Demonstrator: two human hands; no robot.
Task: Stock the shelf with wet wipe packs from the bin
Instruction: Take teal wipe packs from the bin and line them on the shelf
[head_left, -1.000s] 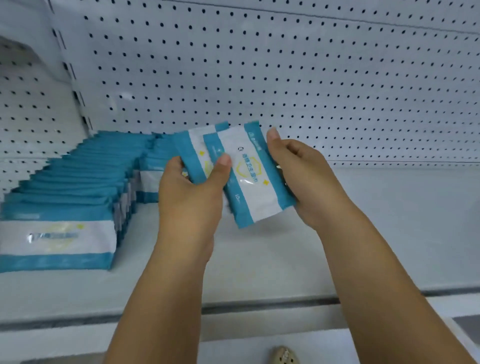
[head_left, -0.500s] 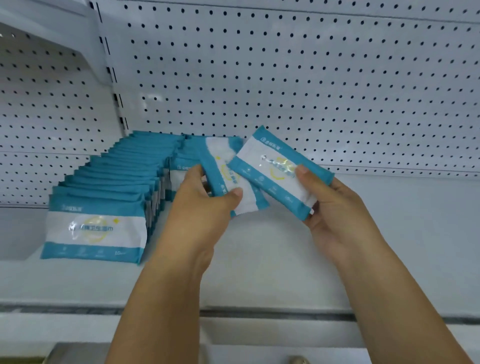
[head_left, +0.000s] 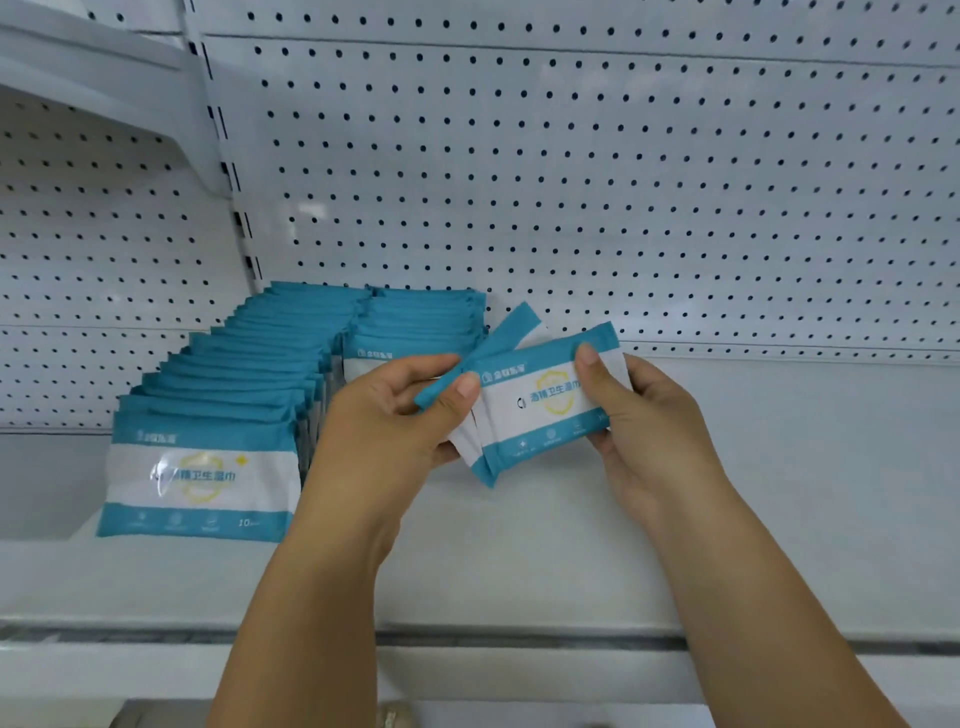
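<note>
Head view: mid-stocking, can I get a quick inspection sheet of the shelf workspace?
Surface: white shelf, bare to the right of the stocked rows.
Job's things: left row of upright packs runs from the back wall toward the shelf front. A shorter second row stands beside it at the back. The held packs, at least two, are fanned out just right of the second row. Bin not in view.
Clutter: nothing seen.
Hands: left hand and right hand both grip the held packs, thumbs on the front faces.
Cables: nothing seen.
Surroundings: pegboard back wall; upper shelf at far left.
</note>
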